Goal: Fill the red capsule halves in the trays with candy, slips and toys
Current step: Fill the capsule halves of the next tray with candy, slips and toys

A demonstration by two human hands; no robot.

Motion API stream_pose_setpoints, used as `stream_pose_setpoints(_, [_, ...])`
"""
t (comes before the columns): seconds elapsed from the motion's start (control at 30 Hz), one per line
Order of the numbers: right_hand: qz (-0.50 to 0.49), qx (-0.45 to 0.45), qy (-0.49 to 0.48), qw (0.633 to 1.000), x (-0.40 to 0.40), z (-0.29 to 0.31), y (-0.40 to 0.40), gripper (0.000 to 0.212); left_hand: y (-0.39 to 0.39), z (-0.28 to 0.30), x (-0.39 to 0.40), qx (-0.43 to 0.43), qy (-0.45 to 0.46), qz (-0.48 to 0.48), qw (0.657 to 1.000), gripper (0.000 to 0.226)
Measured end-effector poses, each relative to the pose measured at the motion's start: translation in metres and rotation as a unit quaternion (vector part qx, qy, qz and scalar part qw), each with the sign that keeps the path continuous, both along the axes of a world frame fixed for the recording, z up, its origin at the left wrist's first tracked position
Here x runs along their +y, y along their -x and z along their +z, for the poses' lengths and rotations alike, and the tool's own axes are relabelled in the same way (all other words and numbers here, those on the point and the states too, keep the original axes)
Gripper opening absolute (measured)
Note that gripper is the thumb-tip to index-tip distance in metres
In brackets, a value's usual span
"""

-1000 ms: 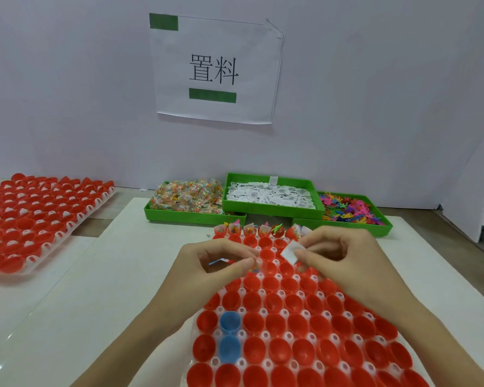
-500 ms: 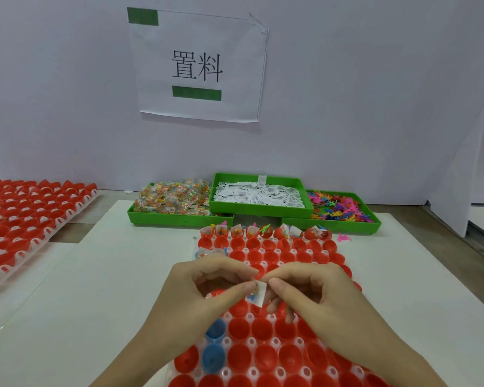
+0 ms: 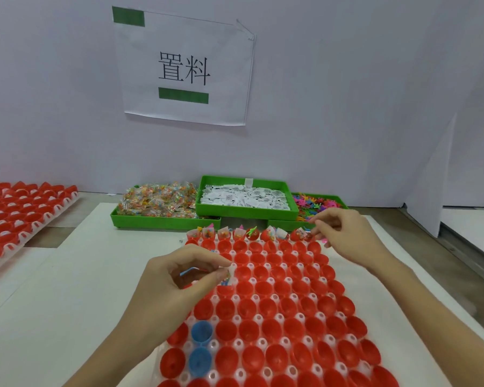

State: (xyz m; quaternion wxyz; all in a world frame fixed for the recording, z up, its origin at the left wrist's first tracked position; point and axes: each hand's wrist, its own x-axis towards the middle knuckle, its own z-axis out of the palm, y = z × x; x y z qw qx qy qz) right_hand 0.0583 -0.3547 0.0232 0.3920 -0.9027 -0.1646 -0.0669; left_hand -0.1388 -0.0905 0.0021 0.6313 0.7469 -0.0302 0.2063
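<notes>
Behind two hands, left [image 3: 179,277] pinching items, right [image 3: 344,236] fingers curled, stand three green bins [image 3: 246,212].

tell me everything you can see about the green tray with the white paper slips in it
The green tray of slips looks like moulded plastic, rectangular with low walls, lying flat in front of the back wall. It is heaped with small white printed slips. It is the middle one of three green trays, and it seems to rest over the edges of the candy tray and toy tray. Neither hand touches it.

left hand [image 3: 179,277] pinches candy packet [image 3: 227,278] over tray [image 3: 266,311] | right hand [image 3: 344,236] fingers curled at far row
</notes>
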Motion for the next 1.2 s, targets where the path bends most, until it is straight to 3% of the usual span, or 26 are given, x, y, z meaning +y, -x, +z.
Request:
stream_pose_setpoints(0.13, [-0.027,-0.062,0.113,0.991,-0.007,-0.008,-0.056,0.016,-0.001,0.001,0.003,0.002,0.013,0.011,1.000,0.013])
stream_pose_setpoints(0.3, [0.030,-0.088,0.220,0.971,-0.016,-0.017,-0.097,0.022,-0.003,0.001,0.008,0.011,0.020,0.027,0.999,0.011])
stream_pose_setpoints(0.53, [0.053,-0.094,0.276,0.955,-0.010,-0.014,-0.107,0.013,-0.005,0.000,0.012,0.008,0.010,0.032,0.999,0.011])
stream_pose_setpoints(0.7, [-0.028,-0.110,0.117,0.987,-0.008,-0.018,-0.099,0.015,-0.006,0.000,0.013,0.005,0.008,0.037,0.999,0.011])
stream_pose_setpoints(0.87, [-0.075,-0.040,-0.101,0.991,-0.008,-0.012,-0.080,0.012,-0.006,-0.001,0.013,0.009,0.009,0.046,0.999,0.017])
stream_pose_setpoints(1.0, [0.026,0.049,-0.214,0.975,0.009,0.002,-0.038,0.004,-0.005,0.001,0.012,0.005,0.018,0.051,0.999,0.016])
stream_pose_setpoints(1.2, [0.212,0.103,-0.196,0.952,0.051,0.010,0.059,0.010,-0.003,-0.001,0.004,-0.009,0.007,0.040,0.999,0.018])
